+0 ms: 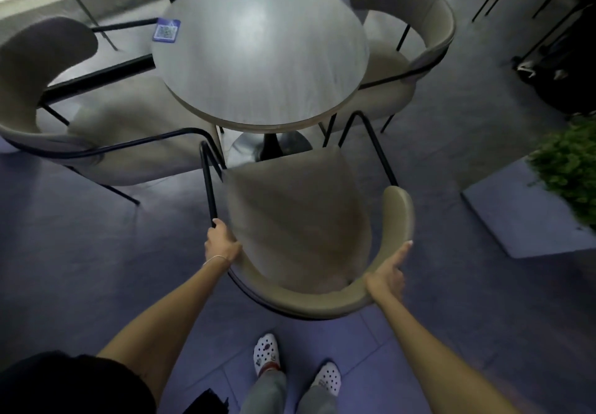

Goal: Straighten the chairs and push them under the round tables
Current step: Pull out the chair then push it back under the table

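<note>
squarely toward table (261, 58), chair (300, 220) (blurred)

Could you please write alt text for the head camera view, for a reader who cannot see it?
A person's left hand grips the black metal frame and the right hand holds the backrest of a curved beige padded chair, its seat facing a round grey wood-grain table. Two matching chairs flank the table.

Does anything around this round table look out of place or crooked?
The near chair, with left hand and right hand on it, sits pulled out, seat not under the round table. The left chair is also out and turned at an angle to the table.
</note>
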`<action>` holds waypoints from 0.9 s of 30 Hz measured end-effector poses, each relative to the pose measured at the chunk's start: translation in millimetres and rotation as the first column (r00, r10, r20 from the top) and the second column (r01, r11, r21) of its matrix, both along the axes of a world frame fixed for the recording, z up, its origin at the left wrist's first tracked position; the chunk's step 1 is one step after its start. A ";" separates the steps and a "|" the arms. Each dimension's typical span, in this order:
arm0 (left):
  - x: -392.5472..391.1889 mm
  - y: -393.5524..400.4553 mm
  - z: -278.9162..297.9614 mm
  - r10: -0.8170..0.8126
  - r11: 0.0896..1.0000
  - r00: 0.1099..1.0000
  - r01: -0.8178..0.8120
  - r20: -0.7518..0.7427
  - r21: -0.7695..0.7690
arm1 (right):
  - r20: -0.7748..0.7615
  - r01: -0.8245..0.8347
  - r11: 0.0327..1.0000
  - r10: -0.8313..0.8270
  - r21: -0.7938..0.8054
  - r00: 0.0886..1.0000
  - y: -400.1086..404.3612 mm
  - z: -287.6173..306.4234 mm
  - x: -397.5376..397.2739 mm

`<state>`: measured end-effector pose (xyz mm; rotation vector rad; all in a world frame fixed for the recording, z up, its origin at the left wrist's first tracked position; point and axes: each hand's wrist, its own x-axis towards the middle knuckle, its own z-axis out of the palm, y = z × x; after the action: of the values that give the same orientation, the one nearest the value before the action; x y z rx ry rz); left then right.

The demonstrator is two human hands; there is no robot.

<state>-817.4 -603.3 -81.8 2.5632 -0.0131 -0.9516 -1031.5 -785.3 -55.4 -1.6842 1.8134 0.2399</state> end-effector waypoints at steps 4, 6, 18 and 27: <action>20.9 -5.7 -2.3 -0.002 1.000 1.000 0.002 0.027 0.004 | -0.018 0.050 0.999 -0.050 0.016 0.999 -5.1 3.4 27.3; 23.1 -8.0 -2.6 0.002 1.000 1.000 -0.002 0.016 -0.003 | -0.027 0.030 0.999 -0.031 -0.010 0.999 -7.8 3.1 31.3; 19.1 -12.9 -2.2 0.033 0.999 0.999 -0.034 -0.020 -0.022 | -0.029 -0.044 0.999 0.043 -0.006 0.999 -17.8 1.2 27.2; 10.6 -25.1 -2.1 0.103 0.994 0.995 -0.104 -0.016 -0.029 | 0.000 -0.072 0.997 0.072 0.005 0.997 -34.2 -7.0 27.4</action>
<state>-806.8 -628.5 -83.8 2.5033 0.1080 -0.9246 -1004.1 -819.5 -62.4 -1.7479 1.7521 0.2751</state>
